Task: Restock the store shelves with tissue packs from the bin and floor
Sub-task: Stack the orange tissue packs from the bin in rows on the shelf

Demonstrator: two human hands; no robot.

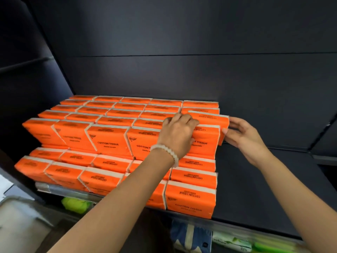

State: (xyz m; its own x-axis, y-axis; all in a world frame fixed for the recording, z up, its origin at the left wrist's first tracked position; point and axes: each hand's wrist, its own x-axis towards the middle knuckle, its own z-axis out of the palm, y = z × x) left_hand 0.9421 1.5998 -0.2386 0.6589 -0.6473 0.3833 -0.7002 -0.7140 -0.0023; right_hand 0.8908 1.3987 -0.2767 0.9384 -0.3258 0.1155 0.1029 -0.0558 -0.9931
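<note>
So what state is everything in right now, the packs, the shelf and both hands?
Orange tissue packs: stacked in rows, filling the shelf's left part.
Rightmost top pack: askew, sticking out past its column, held between both hands.
Shelf: right part bare.
Left hand: fingers curled over the pack.
Right hand: fingers pressing the pack's right end.

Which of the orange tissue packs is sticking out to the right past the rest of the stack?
The top-layer orange pack at the right end, between the left hand and right hand. It sits skewed, overhanging the stack's right side, while the others line up in rows.
</note>
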